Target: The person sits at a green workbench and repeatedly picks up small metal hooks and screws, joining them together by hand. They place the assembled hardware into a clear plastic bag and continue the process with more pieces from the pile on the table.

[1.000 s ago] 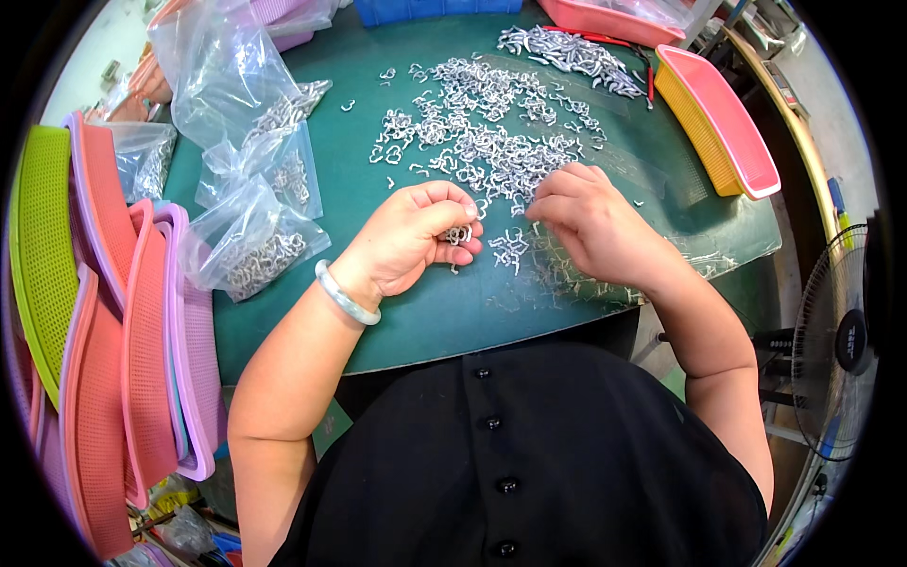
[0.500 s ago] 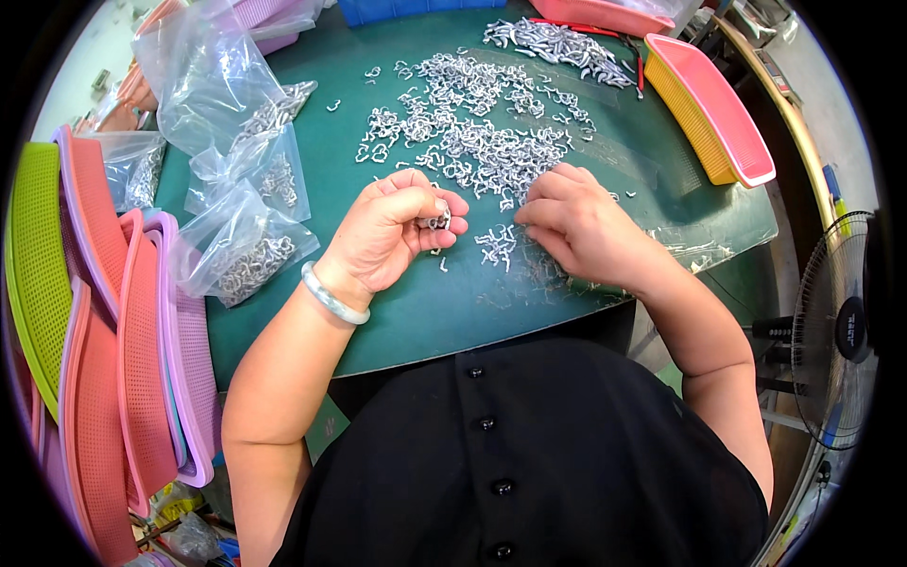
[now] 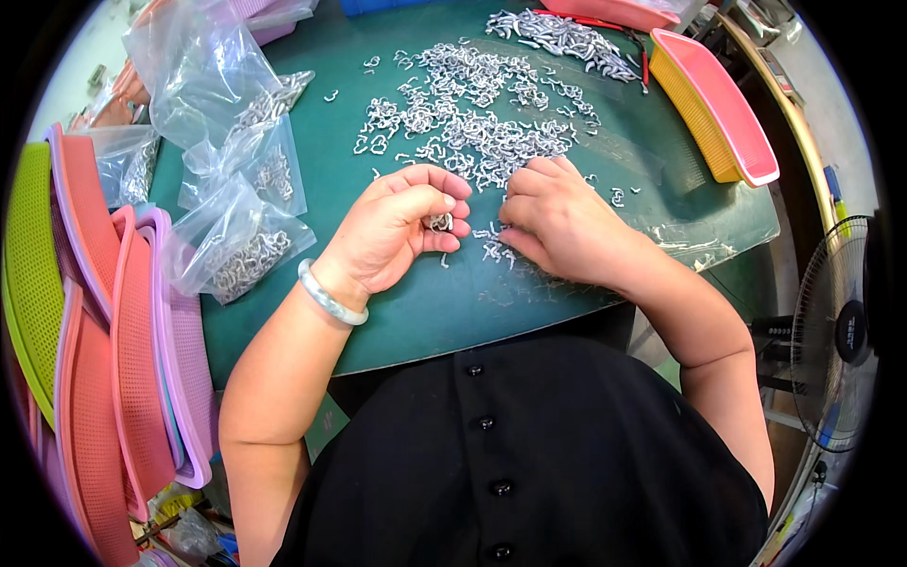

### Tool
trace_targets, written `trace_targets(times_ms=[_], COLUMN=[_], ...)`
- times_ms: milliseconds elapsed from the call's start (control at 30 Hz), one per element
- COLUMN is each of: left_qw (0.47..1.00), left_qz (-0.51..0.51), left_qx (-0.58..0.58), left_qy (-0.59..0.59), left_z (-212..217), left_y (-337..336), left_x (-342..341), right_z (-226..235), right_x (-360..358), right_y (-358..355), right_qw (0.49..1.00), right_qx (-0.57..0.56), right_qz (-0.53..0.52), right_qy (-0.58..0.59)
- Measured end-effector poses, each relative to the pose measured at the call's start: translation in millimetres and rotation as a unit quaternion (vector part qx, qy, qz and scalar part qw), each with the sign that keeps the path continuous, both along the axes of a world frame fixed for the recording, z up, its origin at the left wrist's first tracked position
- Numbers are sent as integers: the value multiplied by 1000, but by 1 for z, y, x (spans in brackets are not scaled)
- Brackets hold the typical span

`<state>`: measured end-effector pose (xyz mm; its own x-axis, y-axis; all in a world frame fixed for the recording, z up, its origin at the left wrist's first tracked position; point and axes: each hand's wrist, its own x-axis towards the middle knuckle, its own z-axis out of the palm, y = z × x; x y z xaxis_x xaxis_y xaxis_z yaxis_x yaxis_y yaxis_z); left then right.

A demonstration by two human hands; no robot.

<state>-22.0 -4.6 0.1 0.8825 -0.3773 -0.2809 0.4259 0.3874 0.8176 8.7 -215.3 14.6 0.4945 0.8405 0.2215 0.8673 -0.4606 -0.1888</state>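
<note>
My left hand (image 3: pixel 383 231), with a pale bangle (image 3: pixel 331 295) at its wrist, is turned palm up. Its curled fingers hold a few small curved metal pieces (image 3: pixel 440 223). Across from it, my right hand (image 3: pixel 572 227) is palm down, fingers drawn together at the near edge of a loose pile of curved metal pieces (image 3: pixel 482 137). Whatever its fingertips pinch is hidden behind the hand. Between my hands, a small cluster of the same pieces (image 3: pixel 491 248) lies on the green table (image 3: pixel 416 321).
Clear plastic bags of metal pieces (image 3: pixel 248 260) lie on the left. Beside them stand stacked pink, purple and green baskets (image 3: pixel 142 378). Far right are a pink-and-yellow basket (image 3: pixel 713 113), red-handled pliers (image 3: pixel 644 71) and a heap of longer grey pieces (image 3: pixel 567 42). A fan (image 3: pixel 836 331) stands right.
My right hand has shifted slightly left, toward my left hand and over the small cluster. The left hand stays nearly in place, its fingers slightly rearranged around the metal pieces.
</note>
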Motion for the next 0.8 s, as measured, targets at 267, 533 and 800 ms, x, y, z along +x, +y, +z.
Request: trace_targets(times_ms=[267, 533, 800], left_qw=[1000, 998, 998], left_qz=[2, -3, -3], left_qx=[23, 55, 68], left_qy=[3, -5, -8], left_z=[1, 0, 1], left_y=[-2, -4, -4], left_x=[-1, -2, -3], right_z=[7, 1, 0], right_x=[-1, 4, 6], right_y=[2, 3, 3], right_qw=[999, 998, 998], right_qx=[-31, -20, 5], right_qz=[14, 24, 58], right_qy=[-29, -55, -14])
